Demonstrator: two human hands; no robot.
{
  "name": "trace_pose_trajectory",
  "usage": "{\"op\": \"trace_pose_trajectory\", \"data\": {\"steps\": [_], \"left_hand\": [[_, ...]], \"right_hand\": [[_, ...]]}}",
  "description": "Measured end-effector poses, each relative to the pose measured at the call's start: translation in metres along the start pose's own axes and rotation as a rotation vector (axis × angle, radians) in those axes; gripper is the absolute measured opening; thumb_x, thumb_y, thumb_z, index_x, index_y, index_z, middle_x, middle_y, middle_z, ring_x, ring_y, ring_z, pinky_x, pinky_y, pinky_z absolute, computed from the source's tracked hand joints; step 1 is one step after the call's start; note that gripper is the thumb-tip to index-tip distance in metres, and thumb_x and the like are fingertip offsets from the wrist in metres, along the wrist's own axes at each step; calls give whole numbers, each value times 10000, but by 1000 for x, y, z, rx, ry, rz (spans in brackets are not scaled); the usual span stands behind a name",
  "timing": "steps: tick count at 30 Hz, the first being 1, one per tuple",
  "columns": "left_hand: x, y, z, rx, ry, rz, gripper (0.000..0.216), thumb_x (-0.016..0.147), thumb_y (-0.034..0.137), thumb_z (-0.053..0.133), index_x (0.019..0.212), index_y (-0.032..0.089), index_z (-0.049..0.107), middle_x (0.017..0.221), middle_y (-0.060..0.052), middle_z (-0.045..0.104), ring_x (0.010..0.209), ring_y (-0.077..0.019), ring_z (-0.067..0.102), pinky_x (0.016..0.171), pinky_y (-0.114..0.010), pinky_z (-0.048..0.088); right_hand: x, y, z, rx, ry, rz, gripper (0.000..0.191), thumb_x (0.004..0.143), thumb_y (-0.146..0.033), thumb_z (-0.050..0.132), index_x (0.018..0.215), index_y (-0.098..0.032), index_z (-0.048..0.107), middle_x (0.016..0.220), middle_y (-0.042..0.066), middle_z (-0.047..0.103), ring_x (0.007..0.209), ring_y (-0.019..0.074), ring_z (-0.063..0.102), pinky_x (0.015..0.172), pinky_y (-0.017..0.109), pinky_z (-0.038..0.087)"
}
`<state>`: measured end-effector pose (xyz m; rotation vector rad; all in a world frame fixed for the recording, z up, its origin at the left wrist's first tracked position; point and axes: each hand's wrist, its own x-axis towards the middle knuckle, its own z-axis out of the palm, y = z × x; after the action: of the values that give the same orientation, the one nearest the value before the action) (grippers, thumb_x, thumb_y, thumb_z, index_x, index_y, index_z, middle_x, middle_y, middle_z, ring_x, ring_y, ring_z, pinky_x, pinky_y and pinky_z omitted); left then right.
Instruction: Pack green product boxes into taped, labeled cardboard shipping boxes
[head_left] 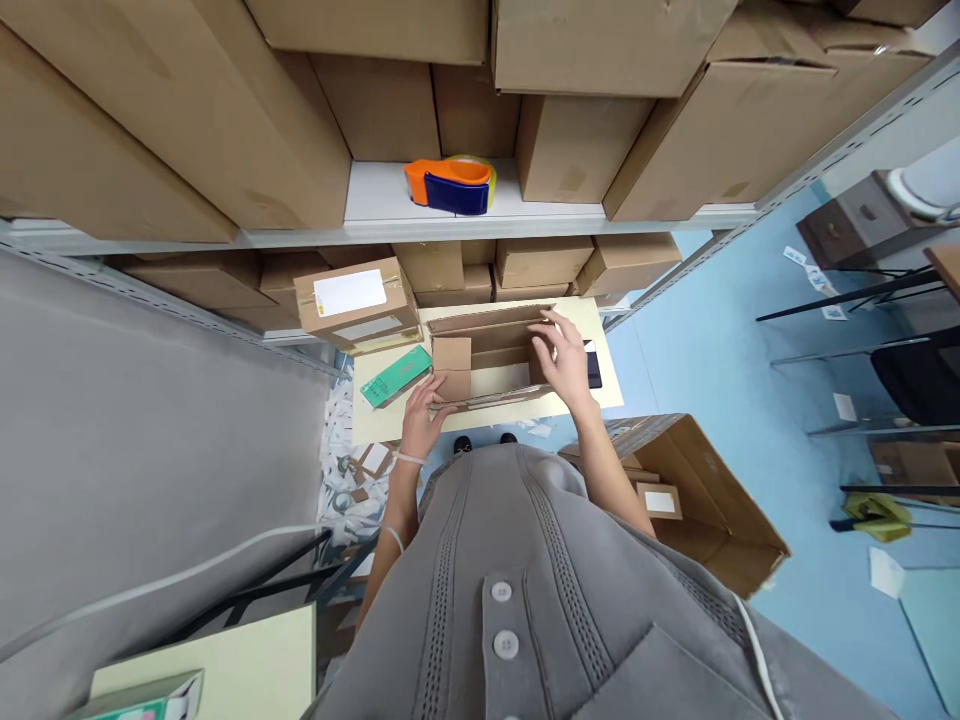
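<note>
An open cardboard box stands on the cream table in front of me, its long walls raised and a flap folded in at the left end. Through its bottom shows a pale surface like the tabletop. My left hand grips the near wall at the left corner, fingers over the edge. At the other end, my right hand curls its fingers and thumb over the right end of the box. A green printed box lies just left of it. Partly hidden behind my right hand is a dark phone-like object.
A taped carton with white labels sits at the table's back left. An orange and blue tape dispenser rests on the shelf above, among several cartons. A large open carton stands on the floor at right; paper scraps lie at left.
</note>
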<state>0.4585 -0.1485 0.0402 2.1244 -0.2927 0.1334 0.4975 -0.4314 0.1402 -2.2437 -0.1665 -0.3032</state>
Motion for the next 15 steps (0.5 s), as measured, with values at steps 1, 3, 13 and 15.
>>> {"op": "trace_pose_trajectory", "data": {"steps": [1,3,13,15], "left_hand": [[0,0,0,-1,5,5,204,857,347,631,751,236,497,1327,-109,628,1360,-277,457,1105,-571,349],[0,-1,0,-3,11,14,204,853,339,636,752,236,492,1323,-106,631,1357,-279,460,1100,-569,357],[3,1,0,5,10,-14,199,851,345,632,1010,226,636,1281,-104,646,1326,-281,493,1130,-538,340],[3,2,0,-3,22,-25,274,868,351,610,1112,227,629,1285,-105,641,1323,-271,496,1141,-522,332]], "right_hand": [[-4,6,-2,-8,55,43,428,980,-513,384,1281,-287,587,1475,52,464,1408,283,359,1191,504,243],[-9,17,-3,2,84,103,501,971,-545,387,1374,-269,501,1458,83,485,1379,293,400,1171,512,272],[-6,40,4,245,-201,330,639,939,-673,334,1443,-295,441,1419,58,552,1360,252,463,1162,483,303],[-4,43,3,280,-238,364,637,933,-688,324,1413,-300,481,1408,48,562,1355,250,469,1164,487,298]]}}
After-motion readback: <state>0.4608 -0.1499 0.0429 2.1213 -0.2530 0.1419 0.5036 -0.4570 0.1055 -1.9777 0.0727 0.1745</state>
